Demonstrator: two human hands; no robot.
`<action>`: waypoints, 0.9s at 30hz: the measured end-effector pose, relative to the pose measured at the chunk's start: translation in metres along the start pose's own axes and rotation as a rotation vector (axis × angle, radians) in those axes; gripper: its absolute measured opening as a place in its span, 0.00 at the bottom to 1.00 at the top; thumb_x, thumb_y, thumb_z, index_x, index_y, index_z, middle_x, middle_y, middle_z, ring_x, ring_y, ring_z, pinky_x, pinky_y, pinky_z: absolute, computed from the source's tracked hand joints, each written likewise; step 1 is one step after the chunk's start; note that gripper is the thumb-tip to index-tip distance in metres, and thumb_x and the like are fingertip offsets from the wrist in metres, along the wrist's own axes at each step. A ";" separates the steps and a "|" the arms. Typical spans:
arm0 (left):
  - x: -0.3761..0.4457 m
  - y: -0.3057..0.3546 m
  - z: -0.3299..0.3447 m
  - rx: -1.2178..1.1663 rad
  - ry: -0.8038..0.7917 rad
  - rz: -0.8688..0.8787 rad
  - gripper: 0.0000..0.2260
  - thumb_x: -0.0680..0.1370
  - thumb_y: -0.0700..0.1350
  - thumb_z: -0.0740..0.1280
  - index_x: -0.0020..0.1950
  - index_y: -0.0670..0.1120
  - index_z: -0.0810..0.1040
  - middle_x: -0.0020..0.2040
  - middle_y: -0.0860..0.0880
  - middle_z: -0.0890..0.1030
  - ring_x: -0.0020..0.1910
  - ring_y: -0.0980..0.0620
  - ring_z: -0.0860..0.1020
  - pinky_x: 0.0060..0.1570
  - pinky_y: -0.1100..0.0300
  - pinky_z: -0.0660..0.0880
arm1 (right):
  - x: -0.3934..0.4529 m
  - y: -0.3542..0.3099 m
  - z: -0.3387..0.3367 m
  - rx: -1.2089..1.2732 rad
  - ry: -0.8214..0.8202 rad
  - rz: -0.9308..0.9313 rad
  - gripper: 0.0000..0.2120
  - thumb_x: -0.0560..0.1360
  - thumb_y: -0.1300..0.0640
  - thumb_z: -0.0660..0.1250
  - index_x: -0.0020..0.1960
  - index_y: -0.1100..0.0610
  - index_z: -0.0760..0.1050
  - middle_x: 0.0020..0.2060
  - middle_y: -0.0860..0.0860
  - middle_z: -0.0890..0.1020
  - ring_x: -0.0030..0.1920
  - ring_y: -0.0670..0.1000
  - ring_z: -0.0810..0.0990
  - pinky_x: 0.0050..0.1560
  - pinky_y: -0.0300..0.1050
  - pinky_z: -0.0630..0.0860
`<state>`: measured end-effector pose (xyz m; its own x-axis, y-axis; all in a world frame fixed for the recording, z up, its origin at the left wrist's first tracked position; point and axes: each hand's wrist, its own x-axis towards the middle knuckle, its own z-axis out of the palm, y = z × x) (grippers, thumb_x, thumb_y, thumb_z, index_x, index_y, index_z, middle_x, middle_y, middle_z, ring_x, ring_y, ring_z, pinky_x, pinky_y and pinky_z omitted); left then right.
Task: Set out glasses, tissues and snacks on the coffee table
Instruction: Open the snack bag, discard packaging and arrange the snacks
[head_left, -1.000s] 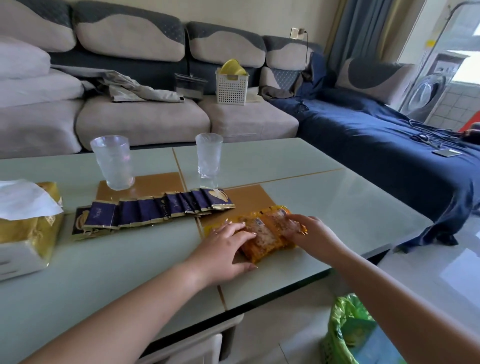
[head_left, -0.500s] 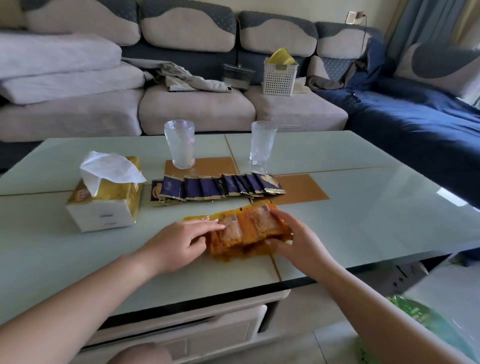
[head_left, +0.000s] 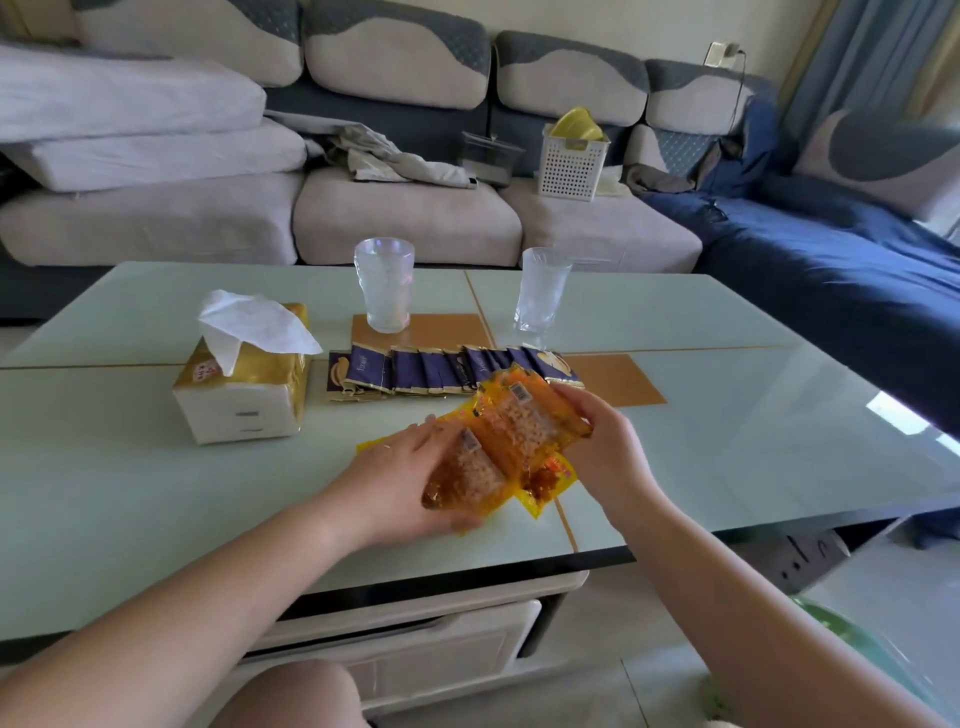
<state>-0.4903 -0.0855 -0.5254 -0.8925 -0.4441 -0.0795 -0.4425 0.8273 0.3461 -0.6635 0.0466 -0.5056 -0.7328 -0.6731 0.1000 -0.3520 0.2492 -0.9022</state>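
Currently both my hands hold the orange snack packets (head_left: 506, 441) just above the near middle of the desk (head_left: 727, 415). My left hand (head_left: 400, 478) grips the lower packet from the 9 o'clock side, fingers curled under it. My right hand (head_left: 602, 452) grips the upper packet from the 3 o'clock side, fingers wrapped round its far edge. One more orange packet (head_left: 545, 480) lies flat on the desk beneath them.

Task status, as judged from the layout:
- Glasses: two clear glasses stand upright at 12 o'clock of the packets, the left glass (head_left: 384, 283) on a tan inlay, the right glass (head_left: 543, 288) just beside it. Done.
- Tissues: the tissue pack (head_left: 244, 395) sits at 10 o'clock, one sheet pulled up. Done.
- Snacks: a row of dark blue sachets (head_left: 415, 371) lies fanned between the glasses and my hands. The orange packets are not yet laid out; this is the remaining step.

Surroundings: a sofa (head_left: 405, 218) runs along the far side, carrying a white basket (head_left: 571, 163), a crumpled cloth (head_left: 395, 158) and stacked cushions (head_left: 130, 114). A blue cover (head_left: 831, 260) drapes the section at 2 o'clock.

Obstructions: the sachet row lies close behind the packets, so I would place the orange packets nearer me, where the desk is bare.
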 end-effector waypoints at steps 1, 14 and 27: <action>-0.001 0.002 0.003 0.081 -0.028 -0.026 0.54 0.58 0.79 0.56 0.77 0.55 0.43 0.78 0.51 0.51 0.76 0.49 0.54 0.73 0.54 0.54 | 0.001 -0.002 -0.002 -0.026 -0.029 -0.007 0.26 0.71 0.71 0.61 0.62 0.46 0.75 0.44 0.36 0.78 0.43 0.39 0.78 0.41 0.44 0.79; 0.001 0.002 -0.063 -0.587 0.137 -0.043 0.29 0.66 0.54 0.62 0.69 0.61 0.66 0.62 0.56 0.73 0.58 0.56 0.73 0.57 0.57 0.71 | 0.008 -0.015 -0.026 -0.521 -0.013 -0.343 0.23 0.70 0.62 0.68 0.63 0.47 0.75 0.56 0.48 0.78 0.53 0.52 0.77 0.51 0.45 0.75; -0.004 -0.043 -0.070 -0.127 -0.113 -0.136 0.32 0.74 0.46 0.65 0.75 0.59 0.56 0.76 0.51 0.58 0.73 0.51 0.61 0.68 0.57 0.62 | 0.020 0.012 -0.003 -0.816 -0.067 -0.736 0.14 0.75 0.54 0.64 0.60 0.51 0.77 0.57 0.48 0.81 0.56 0.53 0.80 0.51 0.54 0.80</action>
<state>-0.4613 -0.1432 -0.4739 -0.8326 -0.5014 -0.2351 -0.5512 0.7092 0.4396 -0.6844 0.0384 -0.5128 -0.1615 -0.8760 0.4544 -0.9868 0.1403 -0.0804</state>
